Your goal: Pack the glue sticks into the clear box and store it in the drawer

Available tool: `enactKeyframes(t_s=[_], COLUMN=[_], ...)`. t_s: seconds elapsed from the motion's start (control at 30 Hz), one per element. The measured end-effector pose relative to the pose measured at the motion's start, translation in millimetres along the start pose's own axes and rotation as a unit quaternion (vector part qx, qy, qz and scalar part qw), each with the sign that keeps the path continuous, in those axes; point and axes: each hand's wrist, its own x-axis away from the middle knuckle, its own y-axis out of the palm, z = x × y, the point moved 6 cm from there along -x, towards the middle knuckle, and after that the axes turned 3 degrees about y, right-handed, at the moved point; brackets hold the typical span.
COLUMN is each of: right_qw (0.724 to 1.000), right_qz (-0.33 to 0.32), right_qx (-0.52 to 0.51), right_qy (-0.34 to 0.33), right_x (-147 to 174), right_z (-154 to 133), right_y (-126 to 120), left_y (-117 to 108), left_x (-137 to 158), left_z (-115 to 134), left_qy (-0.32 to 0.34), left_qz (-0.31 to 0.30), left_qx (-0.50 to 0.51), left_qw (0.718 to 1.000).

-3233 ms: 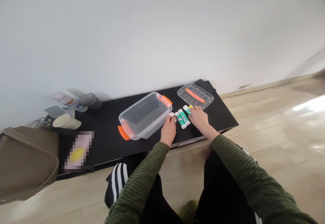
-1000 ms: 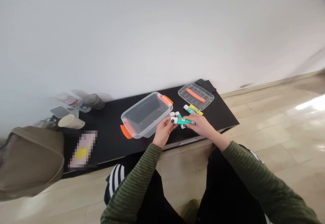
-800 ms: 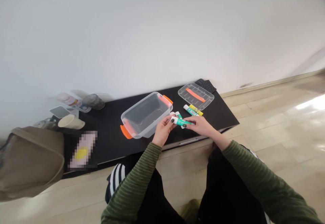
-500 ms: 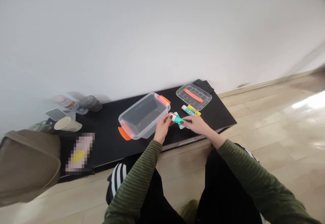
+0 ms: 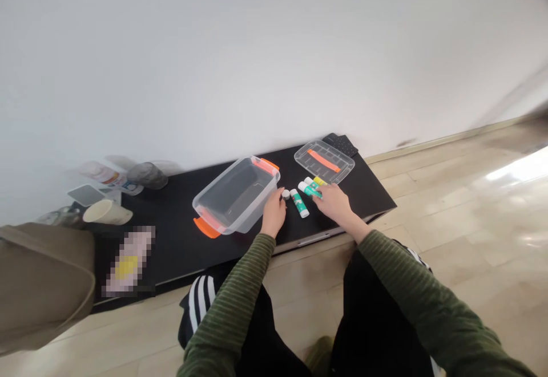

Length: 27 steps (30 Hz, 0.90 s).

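Note:
My left hand is beside the right wall of a clear plastic box with orange latches. Its fingers close around a small white round-ended piece, mostly hidden by the hand. Just to the right, a green-and-white glue stick lies on the black tabletop. My right hand pinches the lower end of another green glue stick. That one lies alongside a further green glue stick and a yellow one, both partly covered by the hand.
A clear lid with an orange handle lies at the back right, by a black dotted item. On the left are a paper cup, a bottle, a grey rounded object and a brown fabric item.
My right hand has carried the green glue stick away from my left hand, rightward to the other sticks. The glue stick underneath is now uncovered. The view has shifted slightly.

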Motion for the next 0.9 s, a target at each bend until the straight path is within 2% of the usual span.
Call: enactKeyframes(t_s=[0.13, 0.47, 0.67, 0.77, 0.9], right_qw=[0.999, 0.996, 0.997, 0.996, 0.995], right_qz=[-0.004, -0.008, 0.013, 0.027, 0.009], right_qx=[0.035, 0.082, 0.077, 0.076, 0.081], right_qy=[0.011, 0.013, 0.01, -0.027, -0.058], right_x=[-4.5, -7.1, -8.6, -6.2, -1.1], right_z=[-0.7, -9.5, -14.2, -23.4, -34.2], right_y=[7.3, 23.7, 21.6, 19.4, 28.7], left_y=[14.2, 20.2, 19.6, 17.1, 11.7], left_x=[0.1, 8.7, 13.8, 15.4, 16.7], left_z=[2.0, 8.8, 10.5, 10.9, 10.9], left_qy=[0.064, 0.063, 0.06, 0.06, 0.037], left_qz=[-0.02, -0.046, -0.057, -0.059, -0.053], left_qx=[-0.074, -0.249, -0.253, -0.243, -0.187], left_qw=[0.995, 0.965, 0.964, 0.966, 0.98])
